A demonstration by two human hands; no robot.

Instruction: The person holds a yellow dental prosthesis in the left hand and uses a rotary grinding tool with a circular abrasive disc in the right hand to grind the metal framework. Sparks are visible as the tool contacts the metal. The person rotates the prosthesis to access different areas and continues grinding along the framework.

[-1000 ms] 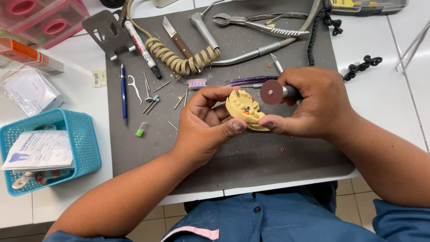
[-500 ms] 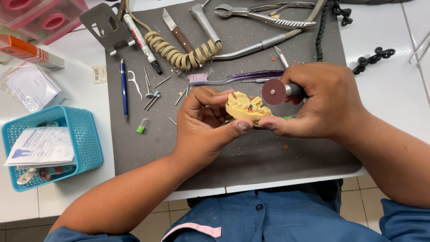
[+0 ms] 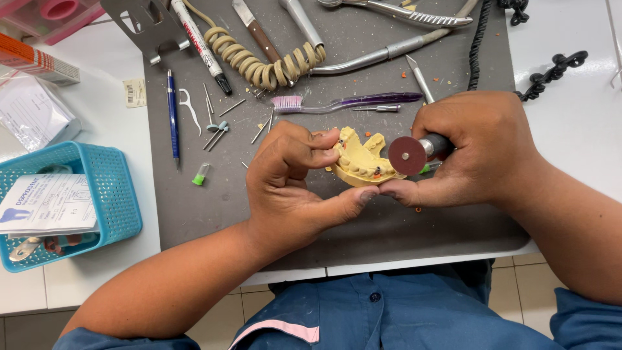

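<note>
The left hand (image 3: 291,178) grasps a yellow plaster dental model (image 3: 359,162) between thumb and fingers, above the grey mat (image 3: 214,214) on the surface. The right hand (image 3: 476,152) is clenched around a rotary tool (image 3: 435,146), whose dark red disc (image 3: 407,155) sits against the model's right edge, between both hands. A purple toothbrush (image 3: 350,102) lies just beyond the hands. A blue basket (image 3: 110,188) stands well left of the left hand.

Bare grey mat (image 3: 214,214) left of the hands — toothbrush (image 3: 343,102), coiled hose (image 3: 259,61), small burs (image 3: 217,126) crowding beyond.
</note>
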